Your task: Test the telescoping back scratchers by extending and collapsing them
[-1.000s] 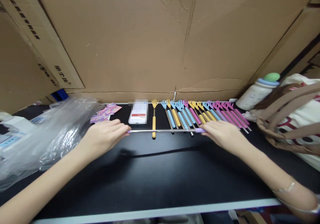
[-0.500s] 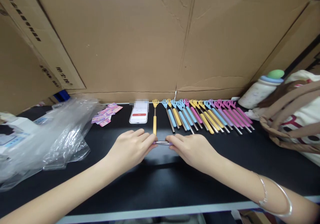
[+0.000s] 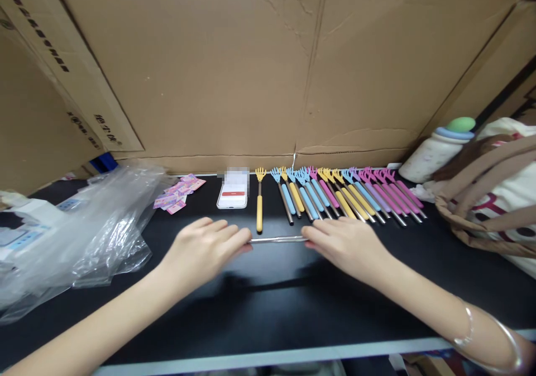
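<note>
My left hand (image 3: pixel 209 248) and my right hand (image 3: pixel 347 248) are both closed on a telescopic back scratcher (image 3: pixel 277 239), one at each end. It is level above the black tabletop, and only its silver rod shows between my fists; both ends are hidden in the fingers. Just beyond it lies a yellow back scratcher (image 3: pixel 259 211), claw pointing away from me. To its right, a row of back scratchers in blue, yellow, pink and purple (image 3: pixel 368 194) lies side by side, some overlapping.
Clear plastic bags (image 3: pixel 113 225) are heaped on the left. Small pink-purple cards (image 3: pixel 180 193) and a phone (image 3: pixel 233 191) lie toward the back. A white bottle (image 3: pixel 433 152) and a brown-and-white bag (image 3: pixel 494 197) stand at right. Cardboard (image 3: pixel 218 74) walls off the back.
My hands have moved apart, left hand leftward and right hand rightward. The silver rod between them shows much longer, and the purple parts beside my fingers are out of sight.
</note>
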`<action>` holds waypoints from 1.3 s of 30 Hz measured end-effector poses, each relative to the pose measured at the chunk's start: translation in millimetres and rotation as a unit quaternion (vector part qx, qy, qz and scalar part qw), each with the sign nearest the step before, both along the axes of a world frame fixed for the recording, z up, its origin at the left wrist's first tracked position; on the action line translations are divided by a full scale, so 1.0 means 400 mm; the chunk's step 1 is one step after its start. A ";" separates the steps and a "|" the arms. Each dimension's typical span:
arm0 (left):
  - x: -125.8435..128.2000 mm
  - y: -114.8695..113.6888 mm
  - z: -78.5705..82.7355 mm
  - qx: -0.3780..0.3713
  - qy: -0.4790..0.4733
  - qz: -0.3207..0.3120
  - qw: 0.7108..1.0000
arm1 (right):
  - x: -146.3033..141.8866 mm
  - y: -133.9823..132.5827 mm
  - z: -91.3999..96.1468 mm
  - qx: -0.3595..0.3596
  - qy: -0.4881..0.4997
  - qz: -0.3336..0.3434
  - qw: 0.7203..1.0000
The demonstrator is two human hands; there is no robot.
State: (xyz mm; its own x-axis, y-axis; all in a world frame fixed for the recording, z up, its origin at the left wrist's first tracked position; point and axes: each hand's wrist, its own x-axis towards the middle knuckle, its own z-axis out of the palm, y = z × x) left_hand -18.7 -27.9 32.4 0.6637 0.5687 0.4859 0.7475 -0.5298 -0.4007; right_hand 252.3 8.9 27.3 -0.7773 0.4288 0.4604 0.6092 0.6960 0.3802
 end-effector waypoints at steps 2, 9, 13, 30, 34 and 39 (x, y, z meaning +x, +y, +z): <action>-0.057 0.006 0.000 -0.005 0.005 0.033 0.999 | 0.067 0.032 0.005 0.008 -0.006 -0.024 1.000; -0.280 0.007 0.000 -0.069 0.024 0.208 0.975 | 0.385 0.137 0.007 0.020 -0.041 -0.099 0.994; -0.343 -0.003 0.008 -0.033 0.055 0.254 0.965 | 0.498 0.150 0.003 0.067 -0.059 -0.175 0.980; -0.395 -0.005 -0.003 -0.009 0.044 0.174 0.984 | 0.530 0.146 -0.009 0.072 -0.073 -0.168 0.980; -0.348 0.005 0.008 0.010 0.072 0.138 0.988 | 0.432 0.123 0.006 0.066 -0.071 -0.124 0.988; -0.224 0.023 0.015 0.045 0.063 0.051 0.996 | 0.257 0.085 0.012 0.055 -0.045 -0.049 0.996</action>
